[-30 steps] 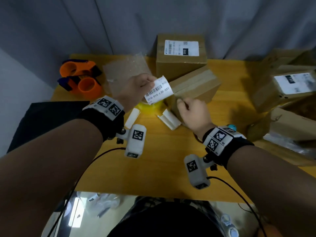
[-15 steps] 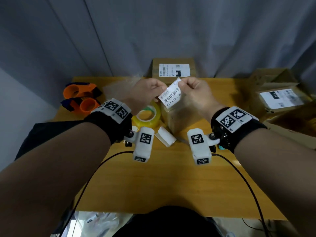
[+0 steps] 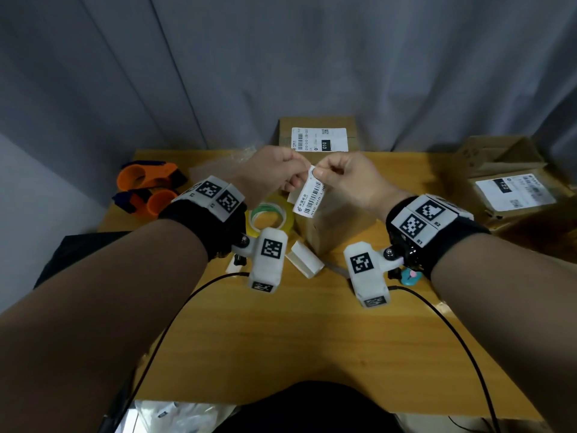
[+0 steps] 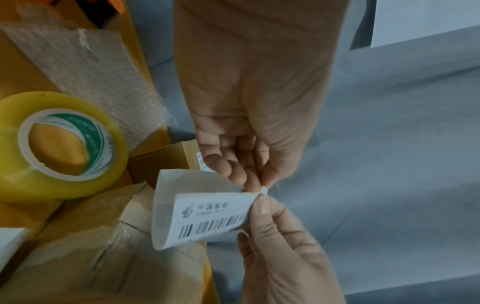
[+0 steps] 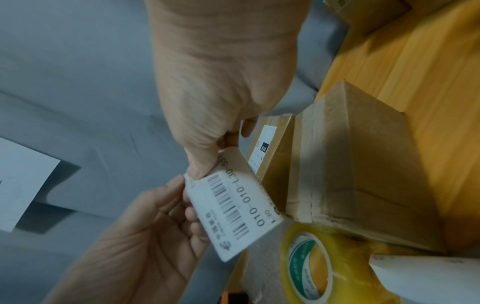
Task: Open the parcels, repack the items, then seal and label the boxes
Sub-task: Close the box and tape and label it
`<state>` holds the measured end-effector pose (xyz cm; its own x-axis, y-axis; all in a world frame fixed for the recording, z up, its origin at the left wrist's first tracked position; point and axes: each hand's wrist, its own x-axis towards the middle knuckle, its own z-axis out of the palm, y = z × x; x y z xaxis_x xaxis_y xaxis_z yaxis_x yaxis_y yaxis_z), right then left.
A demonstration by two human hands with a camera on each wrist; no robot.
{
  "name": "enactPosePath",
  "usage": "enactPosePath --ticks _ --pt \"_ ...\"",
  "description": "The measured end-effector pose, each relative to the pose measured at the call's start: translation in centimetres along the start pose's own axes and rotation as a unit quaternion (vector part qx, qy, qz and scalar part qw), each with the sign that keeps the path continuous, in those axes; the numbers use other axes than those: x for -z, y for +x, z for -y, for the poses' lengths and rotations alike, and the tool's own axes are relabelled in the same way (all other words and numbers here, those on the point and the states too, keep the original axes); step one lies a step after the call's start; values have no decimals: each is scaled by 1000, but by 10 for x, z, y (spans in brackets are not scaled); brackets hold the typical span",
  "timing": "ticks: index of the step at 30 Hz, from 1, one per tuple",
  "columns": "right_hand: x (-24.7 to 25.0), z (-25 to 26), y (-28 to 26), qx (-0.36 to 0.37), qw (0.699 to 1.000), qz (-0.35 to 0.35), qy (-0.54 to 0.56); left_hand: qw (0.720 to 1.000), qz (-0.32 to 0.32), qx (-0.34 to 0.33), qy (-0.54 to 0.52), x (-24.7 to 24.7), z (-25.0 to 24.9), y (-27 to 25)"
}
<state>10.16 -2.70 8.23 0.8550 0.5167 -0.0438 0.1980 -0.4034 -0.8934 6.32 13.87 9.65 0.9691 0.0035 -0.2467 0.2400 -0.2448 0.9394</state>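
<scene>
Both hands hold a white barcode label (image 3: pixel 310 195) in the air above a tape-sealed brown box (image 3: pixel 332 228). My left hand (image 3: pixel 298 179) pinches one thin layer at the label's top corner. My right hand (image 3: pixel 318 175) pinches the printed layer (image 4: pixel 213 216) beside it. In the left wrist view a pale backing sheet (image 4: pixel 182 185) curls away behind the printed face. The right wrist view shows the label (image 5: pixel 239 205) between my right thumb and the left fingers (image 5: pixel 191 214), with the sealed box (image 5: pixel 350 174) just past it.
A yellow tape roll (image 3: pixel 271 217) lies left of the sealed box, and a small white carton (image 3: pixel 304 259) lies in front of it. A labelled box (image 3: pixel 318 137) stands at the back. Orange tape dispensers (image 3: pixel 146 189) sit far left, bubble wrap (image 4: pixel 85 67) behind. More boxes (image 3: pixel 512 190) crowd the right.
My right hand left the sealed box and joined the left hand on the label. Both hands rose with it, and the label's layers have begun to part at the corner.
</scene>
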Motion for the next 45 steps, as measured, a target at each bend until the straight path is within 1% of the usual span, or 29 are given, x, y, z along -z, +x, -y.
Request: enactPosePath --ticks 2,4,7,9,10,14,18,22,25,29,32,34,36,39,40,42,45 --pt "0 1 2 8 999 -23 29 999 7 13 -39 -1 0 1" --pt "0 3 2 18 997 -44 63 994 11 26 -102 -3 -1 1" --pt "-1 3 4 51 993 -96 40 981 7 40 -188 -7 0 1" --pt "-3 2 5 64 989 -129 19 977 3 40 -209 -8 1 2" --pt "-4 2 5 60 988 -135 32 977 -2 37 -210 -8 1 3" --pt "-12 6 2 26 977 -126 171 984 -22 5 -179 -10 4 5" --pt "-16 9 -2 -8 967 -128 222 993 -36 -15 -111 -9 5 6" --pt "-14 8 -4 -26 959 -124 254 997 -52 -33 -54 -10 3 2" --pt "-14 6 -5 -29 959 -120 256 997 -57 -39 -33 -12 3 0" --pt "-14 4 -7 -43 962 -119 242 998 -66 -11 -20 -19 1 -1" --pt "-12 1 -8 -63 959 -136 239 995 -76 14 -65 -19 2 0" --pt "-9 -1 -9 -73 956 -143 244 992 -95 29 -79 -16 5 1" --pt "-7 -4 -11 -66 960 -138 236 989 -117 36 -87 -15 9 4" --pt "-9 -6 -12 -28 980 -100 172 981 -169 27 -93 -17 12 4" --pt "-10 -7 -11 -21 985 -87 148 981 -171 26 -85 -18 13 5" --pt "-13 -7 -10 -15 990 -71 119 984 -152 26 -85 -19 12 4" --pt "-15 -4 -7 -15 991 -65 117 991 -124 21 -54 -18 11 0"
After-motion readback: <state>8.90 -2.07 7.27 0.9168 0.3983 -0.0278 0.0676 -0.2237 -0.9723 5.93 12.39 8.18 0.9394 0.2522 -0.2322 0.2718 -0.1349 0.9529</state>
